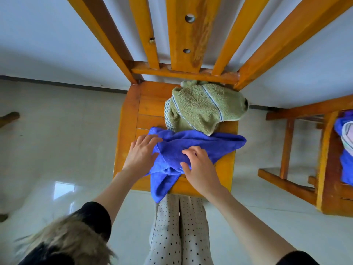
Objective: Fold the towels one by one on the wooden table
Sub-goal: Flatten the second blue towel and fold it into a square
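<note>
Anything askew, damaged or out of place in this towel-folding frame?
Two things. The blue towel under both hands is bunched, one corner hanging over the seat's near edge. The crumpled green towel sags off the far right corner. The surface looks like a chair, not a table.

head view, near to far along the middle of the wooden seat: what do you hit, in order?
Near edge of the wooden seat → right hand on the crumpled blue towel → green towel → lower rail of the slatted wooden back.
</note>
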Motion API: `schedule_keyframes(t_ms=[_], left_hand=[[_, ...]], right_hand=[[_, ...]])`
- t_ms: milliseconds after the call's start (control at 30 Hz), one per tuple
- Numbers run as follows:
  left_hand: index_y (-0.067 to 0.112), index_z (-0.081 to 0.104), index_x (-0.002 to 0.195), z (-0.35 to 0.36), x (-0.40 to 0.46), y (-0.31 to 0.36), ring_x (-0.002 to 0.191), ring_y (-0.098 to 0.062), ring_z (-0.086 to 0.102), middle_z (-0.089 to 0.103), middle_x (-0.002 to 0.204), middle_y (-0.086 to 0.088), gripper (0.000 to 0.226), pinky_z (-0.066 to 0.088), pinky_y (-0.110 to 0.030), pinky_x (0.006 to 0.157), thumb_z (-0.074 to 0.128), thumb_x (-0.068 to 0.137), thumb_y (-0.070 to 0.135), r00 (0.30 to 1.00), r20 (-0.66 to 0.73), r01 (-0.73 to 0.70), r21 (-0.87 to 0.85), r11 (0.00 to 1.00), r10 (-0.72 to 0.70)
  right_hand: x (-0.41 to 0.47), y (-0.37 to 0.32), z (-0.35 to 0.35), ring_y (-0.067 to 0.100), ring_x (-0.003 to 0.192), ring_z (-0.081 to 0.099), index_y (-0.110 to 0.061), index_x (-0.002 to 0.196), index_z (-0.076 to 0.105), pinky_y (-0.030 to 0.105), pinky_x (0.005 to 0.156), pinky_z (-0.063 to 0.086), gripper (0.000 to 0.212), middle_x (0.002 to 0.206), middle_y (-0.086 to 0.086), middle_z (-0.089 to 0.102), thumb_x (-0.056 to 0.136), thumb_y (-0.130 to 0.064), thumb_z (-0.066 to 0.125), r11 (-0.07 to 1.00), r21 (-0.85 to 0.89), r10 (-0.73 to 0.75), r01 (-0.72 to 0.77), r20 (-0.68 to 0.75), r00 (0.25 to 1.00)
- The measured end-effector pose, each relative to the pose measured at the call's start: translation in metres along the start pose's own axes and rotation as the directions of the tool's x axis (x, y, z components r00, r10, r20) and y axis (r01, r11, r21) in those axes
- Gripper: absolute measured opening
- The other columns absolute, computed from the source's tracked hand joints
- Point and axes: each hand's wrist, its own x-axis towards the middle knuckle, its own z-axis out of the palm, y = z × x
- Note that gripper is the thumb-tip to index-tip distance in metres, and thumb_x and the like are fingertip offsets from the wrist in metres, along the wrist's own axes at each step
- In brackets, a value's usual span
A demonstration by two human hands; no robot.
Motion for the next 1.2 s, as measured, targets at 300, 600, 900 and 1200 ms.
schedule_keyframes(t_ms=[300, 600, 900, 1200], left_hand=[[0.007, 0.066, 0.106, 0.003, 0.01, 0.009, 0.107, -0.029, 0.048, 0.065, 0.102, -0.009, 0.026, 0.036, -0.03, 0.086, 0.057, 0.083, -0.003, 0.997, -0.072, 0.016, -0.206, 0.978, -0.031], [0.012, 0.072, 0.085, -0.053, -0.01, 0.046, 0.07, -0.011, 0.054, 0.068, 0.079, -0.001, 0.005, 0.036, -0.004, 0.064, 0.069, 0.082, 0.013, 0.997, -0.067, -0.008, -0.465, 0.885, -0.026], [0.01, 0.067, 0.087, -0.095, -0.035, 0.059, 0.059, 0.001, 0.046, 0.053, 0.067, 0.011, 0.006, 0.034, -0.007, 0.059, 0.062, 0.087, 0.013, 0.994, -0.066, -0.109, -0.417, 0.902, 0.089], [0.012, 0.066, 0.094, -0.185, -0.091, 0.091, 0.077, -0.011, 0.05, 0.057, 0.084, 0.007, 0.011, 0.034, -0.011, 0.061, 0.056, 0.09, 0.01, 0.988, -0.018, -0.153, -0.324, 0.934, 0.155]], right_hand=[[0.0, 0.001, 0.012, 0.023, 0.115, 0.045, -0.017, 0.126, 0.051, 0.036, 0.085, 0.043, 0.046, 0.125, 0.002, 0.049, 0.088, -0.042, 0.055, 0.997, -0.07, 0.013, -0.02, -0.095, 0.995], [-0.007, -0.042, 0.023, 0.028, 0.133, 0.036, -0.009, 0.124, 0.047, 0.05, 0.104, 0.032, 0.063, 0.138, 0.009, 0.046, 0.086, -0.059, 0.047, 0.949, -0.018, 0.307, -0.314, -0.161, 0.938], [-0.041, -0.034, -0.041, 0.027, 0.101, 0.054, -0.004, 0.109, 0.063, 0.034, 0.082, 0.045, 0.022, 0.106, 0.011, 0.06, 0.091, -0.01, 0.052, 0.932, 0.287, 0.329, -0.22, -0.42, 0.846], [-0.101, -0.081, -0.183, 0.028, 0.098, 0.059, -0.011, 0.109, 0.064, 0.034, 0.083, 0.046, 0.031, 0.108, 0.007, 0.066, 0.085, -0.001, 0.047, 0.99, 0.125, 0.121, -0.07, -0.47, 0.874]])
